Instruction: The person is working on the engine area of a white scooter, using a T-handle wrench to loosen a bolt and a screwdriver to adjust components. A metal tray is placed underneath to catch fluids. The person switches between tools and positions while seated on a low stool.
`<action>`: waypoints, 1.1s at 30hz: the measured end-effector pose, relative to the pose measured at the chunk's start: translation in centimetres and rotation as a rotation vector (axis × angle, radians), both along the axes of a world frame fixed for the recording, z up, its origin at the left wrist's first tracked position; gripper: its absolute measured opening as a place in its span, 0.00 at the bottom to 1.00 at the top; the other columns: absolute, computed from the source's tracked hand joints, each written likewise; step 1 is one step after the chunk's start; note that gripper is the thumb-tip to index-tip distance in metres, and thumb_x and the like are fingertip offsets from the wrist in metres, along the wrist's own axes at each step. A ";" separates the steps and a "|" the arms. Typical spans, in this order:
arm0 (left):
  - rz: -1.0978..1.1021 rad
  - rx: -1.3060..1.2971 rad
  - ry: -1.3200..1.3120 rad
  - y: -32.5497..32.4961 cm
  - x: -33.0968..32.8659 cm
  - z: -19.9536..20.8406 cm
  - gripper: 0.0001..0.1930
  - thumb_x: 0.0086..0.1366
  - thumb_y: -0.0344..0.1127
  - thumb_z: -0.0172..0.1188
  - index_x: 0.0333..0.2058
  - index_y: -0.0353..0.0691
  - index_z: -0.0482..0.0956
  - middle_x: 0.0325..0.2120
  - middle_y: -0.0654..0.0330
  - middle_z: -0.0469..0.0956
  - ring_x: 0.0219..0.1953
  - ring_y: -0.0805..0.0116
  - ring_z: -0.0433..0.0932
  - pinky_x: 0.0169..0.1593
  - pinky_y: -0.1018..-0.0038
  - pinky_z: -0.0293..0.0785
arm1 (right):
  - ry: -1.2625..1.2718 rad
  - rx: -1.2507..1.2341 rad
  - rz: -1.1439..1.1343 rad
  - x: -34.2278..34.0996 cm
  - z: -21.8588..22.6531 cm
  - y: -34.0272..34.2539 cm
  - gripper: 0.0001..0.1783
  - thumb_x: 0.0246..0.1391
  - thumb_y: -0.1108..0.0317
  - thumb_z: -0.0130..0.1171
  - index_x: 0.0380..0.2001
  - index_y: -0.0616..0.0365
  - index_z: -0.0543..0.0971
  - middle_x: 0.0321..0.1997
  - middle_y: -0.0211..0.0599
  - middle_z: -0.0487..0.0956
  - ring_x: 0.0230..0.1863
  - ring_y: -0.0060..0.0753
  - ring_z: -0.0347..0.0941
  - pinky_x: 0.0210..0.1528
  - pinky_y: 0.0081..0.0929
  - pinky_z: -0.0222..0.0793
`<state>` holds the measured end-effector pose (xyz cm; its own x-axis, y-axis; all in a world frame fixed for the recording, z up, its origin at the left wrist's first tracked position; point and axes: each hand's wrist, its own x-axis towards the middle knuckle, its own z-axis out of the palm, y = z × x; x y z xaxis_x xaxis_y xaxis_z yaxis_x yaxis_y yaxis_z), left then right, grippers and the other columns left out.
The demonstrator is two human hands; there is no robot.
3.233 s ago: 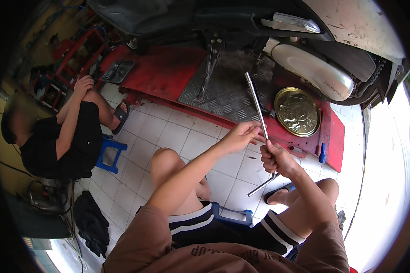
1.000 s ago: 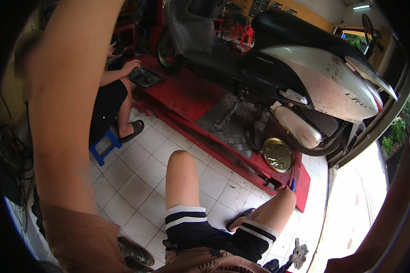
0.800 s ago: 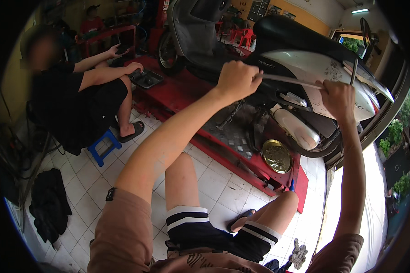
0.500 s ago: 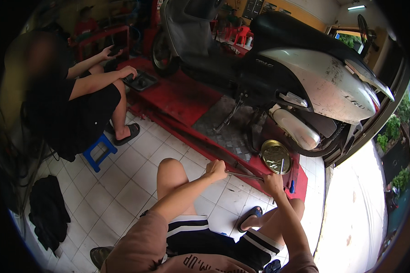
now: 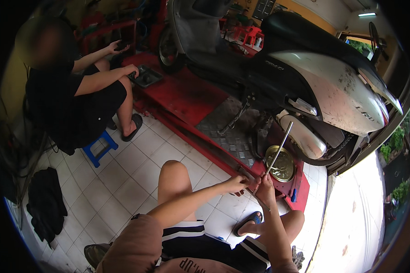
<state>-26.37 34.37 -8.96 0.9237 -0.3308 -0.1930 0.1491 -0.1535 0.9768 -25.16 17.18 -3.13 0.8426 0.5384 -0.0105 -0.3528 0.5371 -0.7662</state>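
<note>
My right hand (image 5: 265, 190) is closed around the lower part of a long, slim metal bar (image 5: 283, 140), which slants up and to the right. The bar's upper end passes in front of the scooter's silver lower cover (image 5: 300, 136). Close beside my right hand is my left hand (image 5: 237, 184), its fingers curled near the bar's lower end. Whatever those fingers hold, if anything, is hidden. Just beyond my right hand, a round gold-coloured pan (image 5: 281, 169) sits on the red lift platform (image 5: 304, 186). A blue-handled tool (image 5: 294, 195) lies at the platform's near edge.
The black and silver scooter (image 5: 332, 86) stands on the lift. At the left, a person (image 5: 54, 91) sits on a blue stool (image 5: 99, 149), one hand near a dark tray (image 5: 146, 77). Black cloth (image 5: 46, 204) lies on the tiled floor (image 5: 123, 186). Sunlit ground (image 5: 351, 204) is at the right.
The bar has swung from lying between both hands to slanting upward from my right hand. My left hand has released its end and moved right, close to my right hand.
</note>
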 end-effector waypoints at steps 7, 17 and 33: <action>0.641 -0.406 -0.245 1.3 -0.7 3.1 0.28 0.59 0.24 0.60 0.56 0.32 0.58 0.36 0.52 0.75 0.28 0.68 0.78 0.29 0.74 0.76 | -0.037 0.099 -0.178 -1.0 0.9 0.4 0.08 0.64 0.61 0.45 0.40 0.51 0.69 0.38 0.32 0.75 0.44 0.39 0.74 0.51 0.40 0.69; 0.335 -0.724 -0.061 2.1 -1.0 7.7 0.16 0.71 0.36 0.45 0.55 0.41 0.69 0.20 0.65 0.71 0.16 0.79 0.67 0.19 0.83 0.62 | -0.137 0.135 -0.270 0.7 1.5 0.5 0.11 0.63 0.57 0.48 0.44 0.48 0.70 0.44 0.31 0.76 0.51 0.38 0.73 0.56 0.42 0.68; 0.021 -0.536 -0.328 1.3 -4.6 11.7 0.30 0.71 0.51 0.43 0.66 0.47 0.51 0.14 0.70 0.58 0.17 0.81 0.56 0.24 0.82 0.57 | -0.098 0.152 -0.328 -0.6 2.6 -1.8 0.13 0.61 0.63 0.52 0.46 0.57 0.70 0.47 0.38 0.76 0.50 0.32 0.75 0.49 0.25 0.77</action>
<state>-31.00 35.72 2.78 0.9142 -0.2840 0.2891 -0.1737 0.3702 0.9126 -25.79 15.34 -0.52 0.9637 0.2284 0.1382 -0.0714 0.7194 -0.6909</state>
